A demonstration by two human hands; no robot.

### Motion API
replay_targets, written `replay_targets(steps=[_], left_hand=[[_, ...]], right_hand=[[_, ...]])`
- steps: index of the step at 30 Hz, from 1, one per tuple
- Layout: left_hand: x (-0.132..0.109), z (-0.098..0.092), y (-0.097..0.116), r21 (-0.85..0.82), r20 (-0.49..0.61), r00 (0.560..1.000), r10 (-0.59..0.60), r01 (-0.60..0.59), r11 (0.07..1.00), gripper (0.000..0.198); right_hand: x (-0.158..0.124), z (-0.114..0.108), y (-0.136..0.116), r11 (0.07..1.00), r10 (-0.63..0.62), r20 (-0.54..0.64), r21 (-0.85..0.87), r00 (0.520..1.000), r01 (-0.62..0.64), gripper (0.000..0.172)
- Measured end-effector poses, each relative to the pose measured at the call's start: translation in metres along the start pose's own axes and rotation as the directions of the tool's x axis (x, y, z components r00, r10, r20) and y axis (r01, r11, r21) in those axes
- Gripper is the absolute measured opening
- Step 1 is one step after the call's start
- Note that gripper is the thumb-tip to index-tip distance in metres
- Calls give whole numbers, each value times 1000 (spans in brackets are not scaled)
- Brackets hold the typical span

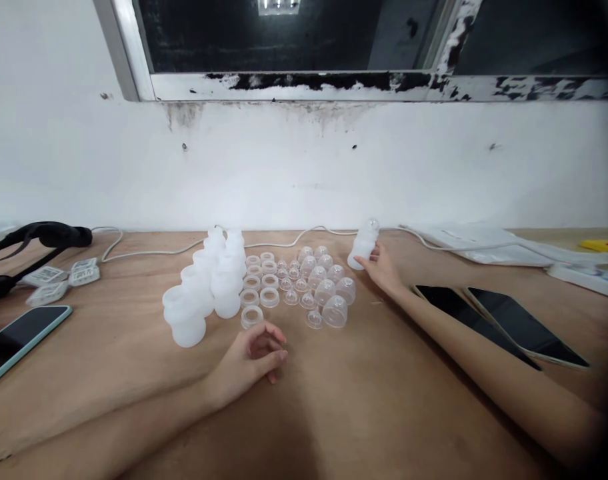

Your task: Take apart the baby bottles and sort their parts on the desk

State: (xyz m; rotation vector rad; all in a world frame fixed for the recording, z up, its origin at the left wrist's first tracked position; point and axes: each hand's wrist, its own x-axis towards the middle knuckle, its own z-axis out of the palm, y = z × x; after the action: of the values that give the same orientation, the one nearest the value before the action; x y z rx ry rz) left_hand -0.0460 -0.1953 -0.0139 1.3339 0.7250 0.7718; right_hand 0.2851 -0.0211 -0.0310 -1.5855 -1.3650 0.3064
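At the back right of the parts, my right hand (381,270) is closed around an assembled baby bottle (365,247) with a domed clear top, standing slightly tilted. My left hand (254,357) rests near the front of the table, loosely curled with thumb and fingers apart and nothing visible in it. Just beyond it is a white screw ring (252,317), the nearest of two columns of rings. Left of these stand several white bottle bodies (188,320) in two rows. To the right lie several clear nipples (314,319) and clear dome caps (335,312).
A white cable (304,233) runs along the back. Two dark phones (529,327) lie under and beside my right forearm. On the left are a phone (24,337), small white packs (49,292) and a black headset (54,235). Plastic bags (474,243) lie back right.
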Motion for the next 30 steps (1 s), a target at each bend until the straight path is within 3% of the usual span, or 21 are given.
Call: replay_targets(steps=[7, 19, 22, 24, 26, 28, 30], left_hand=[[-1, 0, -5, 118, 9, 997, 77, -77, 990, 22], [-2, -2, -5, 188, 28, 999, 43, -47, 981, 21], [-4, -3, 0, 248, 38, 990, 139, -144, 958, 18], [-6, -4, 7, 445, 71, 961, 267, -270, 854, 15], [-8, -7, 13, 697, 169, 923, 345, -359, 620, 22], [-11, -10, 17, 863, 290, 907, 306, -386, 325, 37], [-12, -13, 19, 916, 364, 911, 192, -388, 105, 52]], right_hand=[[-2, 1, 4, 996, -12, -23, -93, 1000, 10, 56], [-3, 6, 8, 988, -46, 39, -148, 998, 51, 57], [-4, 3, 5, 985, -40, 16, -169, 999, 42, 66], [-5, -1, -5, 981, -63, -72, -189, 995, 49, 74], [-10, -6, -26, 962, -213, -202, -217, 956, 168, 70], [-26, -12, -58, 870, -482, -273, -261, 833, 418, 56], [-58, -14, -95, 793, -604, -204, -250, 770, 555, 48]])
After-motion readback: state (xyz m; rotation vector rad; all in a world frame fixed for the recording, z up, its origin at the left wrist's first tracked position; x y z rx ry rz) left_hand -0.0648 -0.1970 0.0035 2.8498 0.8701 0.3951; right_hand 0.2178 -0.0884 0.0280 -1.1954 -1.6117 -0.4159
